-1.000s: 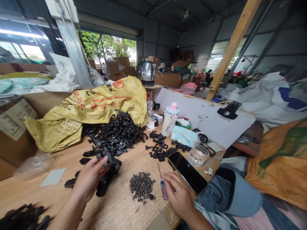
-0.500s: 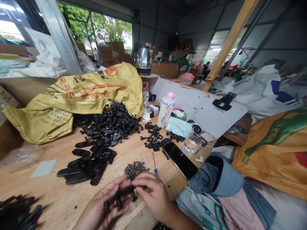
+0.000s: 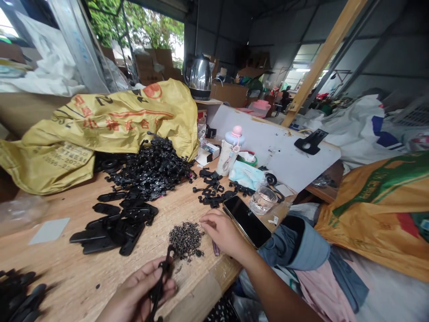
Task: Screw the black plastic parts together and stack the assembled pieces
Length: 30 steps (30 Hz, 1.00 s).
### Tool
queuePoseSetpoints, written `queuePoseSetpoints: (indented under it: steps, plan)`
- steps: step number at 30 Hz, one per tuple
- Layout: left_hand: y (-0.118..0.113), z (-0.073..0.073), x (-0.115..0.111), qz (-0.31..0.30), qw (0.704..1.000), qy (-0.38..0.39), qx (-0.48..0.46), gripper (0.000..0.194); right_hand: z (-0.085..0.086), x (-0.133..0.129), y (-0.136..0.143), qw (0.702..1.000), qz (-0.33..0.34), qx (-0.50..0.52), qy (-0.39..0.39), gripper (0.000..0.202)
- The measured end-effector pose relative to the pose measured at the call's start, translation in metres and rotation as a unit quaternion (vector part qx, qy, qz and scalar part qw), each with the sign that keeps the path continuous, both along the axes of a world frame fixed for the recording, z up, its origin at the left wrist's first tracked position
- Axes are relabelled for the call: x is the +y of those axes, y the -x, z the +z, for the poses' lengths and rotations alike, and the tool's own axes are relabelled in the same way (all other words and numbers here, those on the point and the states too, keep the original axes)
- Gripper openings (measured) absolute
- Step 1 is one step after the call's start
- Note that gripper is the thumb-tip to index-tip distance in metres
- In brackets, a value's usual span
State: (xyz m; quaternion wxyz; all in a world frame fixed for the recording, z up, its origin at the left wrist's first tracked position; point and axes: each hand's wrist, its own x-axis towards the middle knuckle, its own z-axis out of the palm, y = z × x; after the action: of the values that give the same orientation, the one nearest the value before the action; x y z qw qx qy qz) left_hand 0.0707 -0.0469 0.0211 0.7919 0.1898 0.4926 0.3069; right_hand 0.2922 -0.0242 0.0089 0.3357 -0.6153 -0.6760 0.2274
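Note:
My left hand (image 3: 140,290) is closed around a slender black plastic part (image 3: 161,281), tilted upright with a rounded knob at its top end. Just behind the knob lies a heap of tiny dark screws (image 3: 186,241) on the wooden table. My right hand (image 3: 221,230) rests at the heap's right edge, fingers bent and drawn together; whatever they pinch, if anything, is hidden. Beneath that hand the purple handle of a screwdriver (image 3: 216,248) sticks out, its shaft covered. I cannot tell whether the hand touches it.
Flat black plastic pieces (image 3: 114,228) and a large pile of black parts (image 3: 154,170) lie to the left, by a yellow sack (image 3: 134,116). A phone (image 3: 246,221), a glass cup (image 3: 263,200) and a bottle (image 3: 229,154) stand or lie to the right. More black parts (image 3: 20,295) sit lower left.
My right hand has left the black part and moved up and right to the screws and screwdriver. My left hand now holds the part alone, turned more upright.

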Motion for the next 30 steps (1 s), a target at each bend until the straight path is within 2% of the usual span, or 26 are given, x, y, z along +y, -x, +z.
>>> queuePoseSetpoints:
  steps: [3,6,9,14,19,22,25,28,30]
  plan:
    - [-0.004,-0.007,0.013,0.026,0.999,-0.041,0.016,0.029,-0.018,0.022,0.003,0.996,0.006,-0.086,0.014,0.016]
    - [-0.009,-0.014,0.021,0.012,0.997,-0.074,0.028,0.032,-0.028,0.03,0.011,0.996,0.007,-0.087,0.016,0.02]
    - [-0.014,-0.018,0.024,0.015,0.996,-0.086,0.026,0.038,-0.028,0.029,0.012,0.998,-0.001,-0.064,0.011,0.02]
    - [-0.02,-0.019,0.026,0.012,0.988,-0.137,0.064,0.039,-0.024,0.026,0.006,1.0,-0.009,0.026,0.006,0.019]
    - [-0.021,-0.021,0.026,0.023,0.984,-0.151,0.093,0.045,-0.028,0.021,0.014,0.989,0.007,0.144,0.044,0.011]
    - [-0.022,-0.023,0.026,0.021,0.983,-0.153,0.096,0.046,-0.026,0.012,0.026,0.962,0.023,0.258,0.083,0.01]
    - [-0.023,-0.025,0.025,0.009,0.983,-0.161,0.09,0.042,-0.021,0.003,0.038,0.912,0.039,0.389,0.124,0.016]
    - [-0.024,-0.026,0.023,0.0,0.983,-0.17,0.077,0.037,-0.015,-0.003,0.046,0.896,0.043,0.422,0.13,0.015]
    - [-0.023,-0.027,0.021,0.0,0.982,-0.176,0.07,0.035,-0.012,-0.005,0.048,0.916,0.043,0.384,0.106,0.009]
